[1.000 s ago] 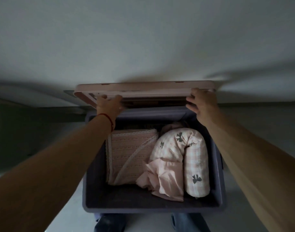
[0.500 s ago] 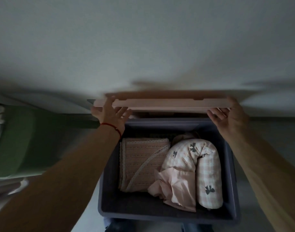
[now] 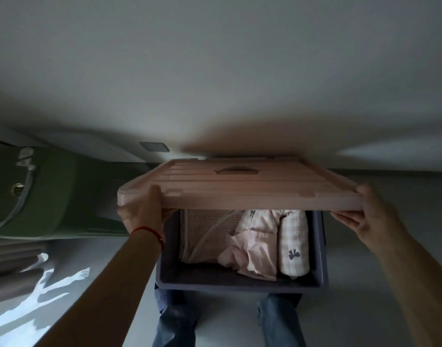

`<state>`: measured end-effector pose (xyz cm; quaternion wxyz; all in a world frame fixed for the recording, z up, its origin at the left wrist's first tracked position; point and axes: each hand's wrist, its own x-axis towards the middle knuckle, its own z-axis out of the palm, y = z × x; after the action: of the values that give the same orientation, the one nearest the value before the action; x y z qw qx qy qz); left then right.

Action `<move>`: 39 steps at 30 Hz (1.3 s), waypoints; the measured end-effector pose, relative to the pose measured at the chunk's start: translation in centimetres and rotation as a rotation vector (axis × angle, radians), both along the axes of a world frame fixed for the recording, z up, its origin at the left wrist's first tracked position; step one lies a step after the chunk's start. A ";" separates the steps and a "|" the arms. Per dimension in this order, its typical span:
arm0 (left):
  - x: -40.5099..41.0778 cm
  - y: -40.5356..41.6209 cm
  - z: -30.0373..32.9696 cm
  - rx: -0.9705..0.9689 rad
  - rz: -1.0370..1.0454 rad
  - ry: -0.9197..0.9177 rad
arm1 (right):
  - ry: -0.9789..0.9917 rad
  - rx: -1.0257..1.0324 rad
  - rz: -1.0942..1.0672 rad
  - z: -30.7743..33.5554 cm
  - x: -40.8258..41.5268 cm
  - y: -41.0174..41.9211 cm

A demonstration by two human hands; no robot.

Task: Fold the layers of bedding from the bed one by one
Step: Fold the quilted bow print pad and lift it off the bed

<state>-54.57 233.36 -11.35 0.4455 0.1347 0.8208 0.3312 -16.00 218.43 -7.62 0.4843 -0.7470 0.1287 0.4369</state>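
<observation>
A dark blue storage box [image 3: 240, 283] stands on the floor in front of me. Inside lie a folded pink lace-trimmed cloth [image 3: 207, 234], a crumpled pale pink sheet [image 3: 252, 251] and a rolled checked blanket with bow prints [image 3: 293, 246]. A pink ribbed lid [image 3: 240, 186] hovers flat over the far half of the box. My left hand [image 3: 142, 211] grips the lid's near left corner, thumb on top. My right hand [image 3: 367, 216] grips its near right corner the same way.
A green padded piece of furniture [image 3: 52, 191] stands to the left against the white wall [image 3: 214, 71]. Sunlit patches [image 3: 39, 296] fall on the grey floor at lower left. My jeans-clad legs [image 3: 225, 321] show below the box.
The lid has swung from upright behind the box to nearly flat above it and moved towards me. Both hands have kept hold of its near corners.
</observation>
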 end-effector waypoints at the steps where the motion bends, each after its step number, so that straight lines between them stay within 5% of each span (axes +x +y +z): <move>1: -0.8 -1.1 0.3 -0.027 -0.007 0.039 | 0.013 -0.037 0.005 0.5 -0.4 -1.2; 7: -5.7 -6.3 -1.1 -0.251 -0.172 0.052 | -0.086 -0.357 0.255 -2.3 -1.7 -8.7; 12: -9.9 -9.2 -4.3 -0.499 -0.672 0.329 | -0.242 -0.610 0.589 -6.3 -3.0 -13.0; 20: -13.1 -13.3 -10.1 -0.682 -0.929 0.364 | -0.241 -0.682 0.615 -12.1 -5.0 -17.8; 23: -12.3 -12.9 -12.6 -0.735 -1.116 0.487 | -0.264 -0.724 0.827 -14.1 -5.4 -17.1; 33: -8.8 -3.3 -20.0 -0.343 -0.790 0.253 | -0.192 -0.517 0.599 -21.5 -1.4 -8.7; 39: -11.1 -2.7 -22.1 -0.339 -0.748 0.160 | -0.293 -0.567 0.555 -23.7 -1.2 -8.9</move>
<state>-65.63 230.69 -33.40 0.4859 0.3734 0.7902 -0.0049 -17.18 209.49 -31.30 0.1369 -0.9113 -0.0324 0.3870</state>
